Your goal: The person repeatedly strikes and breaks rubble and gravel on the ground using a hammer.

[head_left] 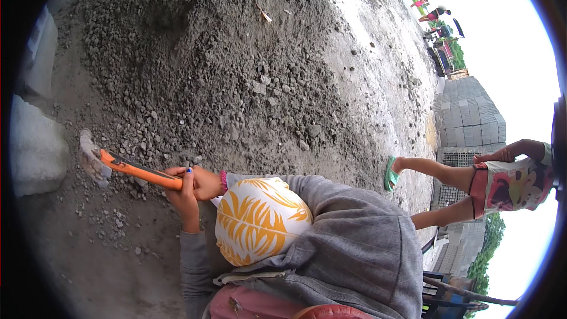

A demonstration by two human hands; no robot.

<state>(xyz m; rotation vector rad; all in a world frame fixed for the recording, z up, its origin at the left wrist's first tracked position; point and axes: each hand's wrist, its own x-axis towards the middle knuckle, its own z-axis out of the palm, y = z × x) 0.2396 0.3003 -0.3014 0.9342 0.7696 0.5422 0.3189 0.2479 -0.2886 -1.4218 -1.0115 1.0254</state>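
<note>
Neither my left hand nor my right hand shows. The scene appears turned on its side, with the sky at the right. Another person, bent over in a grey jacket [360, 230] and a white head covering with yellow leaf shapes [260, 221], fills the lower middle. That person's two hands [198, 188] are closed together round the orange handle of a hammer-like tool [139, 169]. Its dusty, grey-crusted head [94, 158] is close to the ground, beside a pale rounded block [36, 147]. Whether it touches the ground I cannot tell.
A broad heap of grey gravel [236, 65] covers the upper middle. A person in a printed shirt [517, 186] and green sandals stands beyond the jacketed person. Stacked grey concrete blocks [469, 112], distant people [436, 14] and a parked vehicle [436, 59] are farther off.
</note>
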